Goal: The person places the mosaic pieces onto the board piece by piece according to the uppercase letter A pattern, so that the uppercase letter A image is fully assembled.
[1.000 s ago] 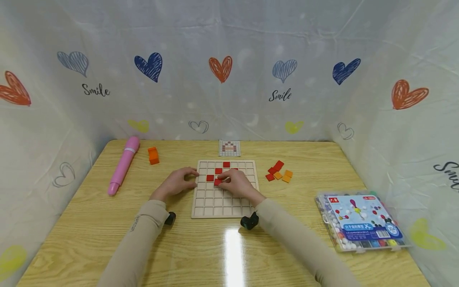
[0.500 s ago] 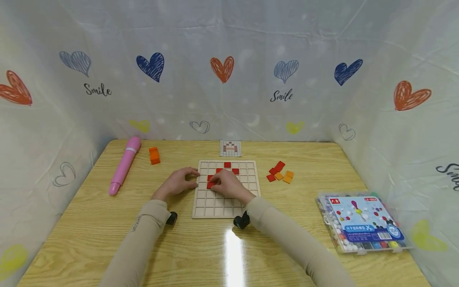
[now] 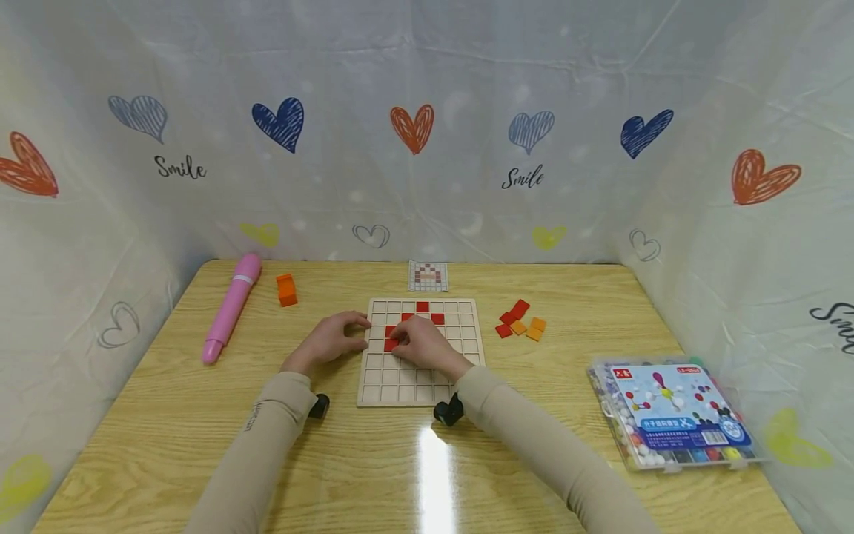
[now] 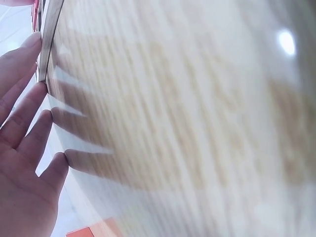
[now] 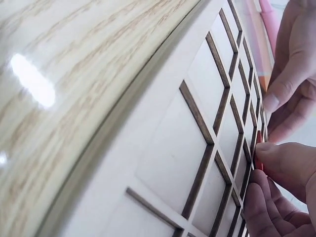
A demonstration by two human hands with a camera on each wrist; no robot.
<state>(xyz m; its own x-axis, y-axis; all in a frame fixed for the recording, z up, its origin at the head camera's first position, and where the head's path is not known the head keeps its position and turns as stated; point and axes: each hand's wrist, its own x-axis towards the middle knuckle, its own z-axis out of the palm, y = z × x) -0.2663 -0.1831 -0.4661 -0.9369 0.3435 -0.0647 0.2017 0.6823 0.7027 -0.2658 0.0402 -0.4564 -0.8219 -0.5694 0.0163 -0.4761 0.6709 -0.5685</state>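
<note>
A square wooden grid board point(image 3: 373, 377) lies on the table with several red tiles in its upper cells. My right hand point(image 3: 425, 343) reaches over the board and pinches a red tile point(image 5: 258, 150) between thumb and fingers, at a cell in the second column. In the head view that tile sits just below another red tile point(image 3: 390, 331), and my hand covers the neighbouring cells. My left hand point(image 3: 327, 340) is at the board's left edge. Its extended fingers point(image 4: 30, 111) touch the edge and the table beside it.
Loose red tiles point(image 3: 520, 308) and orange tiles point(image 3: 534, 334) lie right of the board. Behind it is a small pattern card point(image 3: 428, 277). An orange block point(image 3: 287, 290) and a pink stick point(image 3: 230, 310) lie left. A box of colourful model parts point(image 3: 677, 411) stands at the right.
My right hand has moved left across the board with the red tile, to the cell below another red tile, and has stayed there over the last half second. The left hand holds still.
</note>
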